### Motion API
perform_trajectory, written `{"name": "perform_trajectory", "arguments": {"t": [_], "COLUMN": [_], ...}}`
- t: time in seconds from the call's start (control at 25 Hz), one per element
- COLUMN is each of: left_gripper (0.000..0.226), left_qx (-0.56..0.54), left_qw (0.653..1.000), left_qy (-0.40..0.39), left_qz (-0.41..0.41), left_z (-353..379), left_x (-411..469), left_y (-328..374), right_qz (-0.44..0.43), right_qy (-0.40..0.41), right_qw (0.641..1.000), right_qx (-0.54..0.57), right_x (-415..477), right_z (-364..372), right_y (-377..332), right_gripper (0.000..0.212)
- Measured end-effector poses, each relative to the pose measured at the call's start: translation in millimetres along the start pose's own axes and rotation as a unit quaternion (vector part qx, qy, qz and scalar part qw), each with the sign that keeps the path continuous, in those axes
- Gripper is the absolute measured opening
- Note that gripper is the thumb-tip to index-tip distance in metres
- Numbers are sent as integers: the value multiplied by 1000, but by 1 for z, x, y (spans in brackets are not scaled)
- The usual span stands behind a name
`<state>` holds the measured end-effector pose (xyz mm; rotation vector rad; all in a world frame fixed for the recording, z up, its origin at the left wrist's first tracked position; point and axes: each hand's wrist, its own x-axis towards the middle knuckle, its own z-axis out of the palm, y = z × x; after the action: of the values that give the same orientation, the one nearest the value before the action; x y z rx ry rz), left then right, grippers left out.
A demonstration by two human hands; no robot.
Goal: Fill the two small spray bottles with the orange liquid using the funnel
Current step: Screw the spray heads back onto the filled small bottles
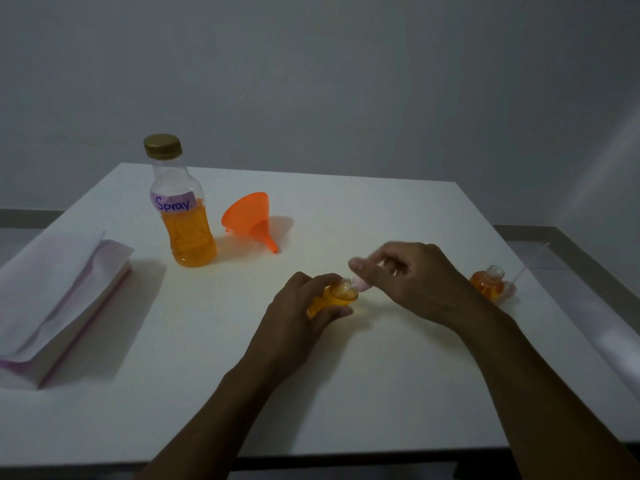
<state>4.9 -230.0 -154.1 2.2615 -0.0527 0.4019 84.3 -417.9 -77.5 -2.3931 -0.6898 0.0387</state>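
Observation:
My left hand [298, 306] grips a small spray bottle [337, 295] full of orange liquid, tilted with its neck to the right. My right hand [415, 275] pinches a pink spray cap [360, 284] at that neck. A second small bottle [490, 284] holding orange liquid stands open at the right, with a clear spray tube [526, 268] lying beside it. The big capped bottle [181, 209] labelled "Spray" is about half full of orange liquid. An orange funnel [252, 220] lies on its side next to it.
A stack of white and pink folded paper [59, 296] lies at the left of the white table [311, 393]. The table's right edge runs close to the second small bottle. A grey wall rises behind.

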Motion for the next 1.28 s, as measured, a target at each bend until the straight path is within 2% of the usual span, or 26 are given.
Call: {"name": "perform_trajectory", "arguments": {"t": [0.12,0.2,0.24,0.32,0.36,0.48,0.56,0.6,0.72,0.88,0.96,1.0,1.12,1.28], "left_gripper": [48,47,45,44,44,48,43,40,42,46,46,47,44,39], "left_qx": [-9,-21,-24,-27,-26,-22,-21,-20,-11,-3,-2,4,24,36], "left_qw": [1000,1000,1000,1000,1000,1000,1000,1000,1000,1000,1000,1000,998,988], "left_qy": [-2,-7,-9,-6,-4,-5,-9,-10,2,2,4,13,50,105], "left_qz": [-8,-4,0,1,1,0,3,5,12,5,12,19,41,103], "left_z": [-2,-3,-3,-2,-2,-2,-2,-2,-1,-1,-1,0,-1,-4], "left_x": [1,1,1,0,0,0,0,0,0,1,1,0,-1,-2], "left_y": [0,0,1,3,3,4,4,5,6,7,8,9,12,10], "right_qz": [-53,-65,-41,9,17,-32,-55,-38,18,-56,-62,-54,-31,-3], "right_qy": [-45,-30,-14,4,5,-11,-7,3,23,3,0,5,0,-54], "right_qw": [994,994,996,999,999,995,994,995,998,995,995,997,999,995], "right_qx": [89,88,74,37,36,95,96,87,49,83,72,60,31,83], "right_x": [-9,-12,-11,-8,-7,-14,-17,-16,-12,-17,-16,-14,-9,-6], "right_z": [-7,3,7,9,7,-3,2,6,11,6,9,12,19,22], "right_y": [4,6,6,8,10,13,16,15,12,14,18,18,12,-4], "right_gripper": [42,25,24,50,57,47,31,23,48,29,19,21,45,42]}}
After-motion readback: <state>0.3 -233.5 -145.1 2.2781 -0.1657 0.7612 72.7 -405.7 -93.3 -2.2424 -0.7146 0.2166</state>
